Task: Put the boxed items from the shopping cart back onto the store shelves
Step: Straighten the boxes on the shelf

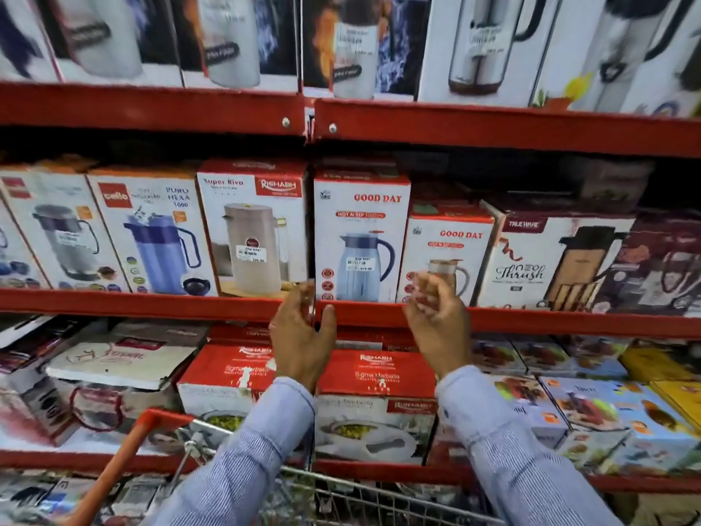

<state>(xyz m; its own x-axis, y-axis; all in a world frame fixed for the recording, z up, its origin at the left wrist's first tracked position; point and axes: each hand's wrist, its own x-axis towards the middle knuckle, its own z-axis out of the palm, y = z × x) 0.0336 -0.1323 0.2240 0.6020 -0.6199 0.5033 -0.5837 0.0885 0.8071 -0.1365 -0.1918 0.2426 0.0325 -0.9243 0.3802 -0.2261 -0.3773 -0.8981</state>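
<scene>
Flanking one Good Day box [361, 237], two hands (both empty), left hand [299, 337], right hand [440, 324]

Boxes with jug pictures are standing side by side on the red middle shelf [151, 303], and flat red boxes [375, 377] are lying on the lower shelf [379, 468].
</scene>
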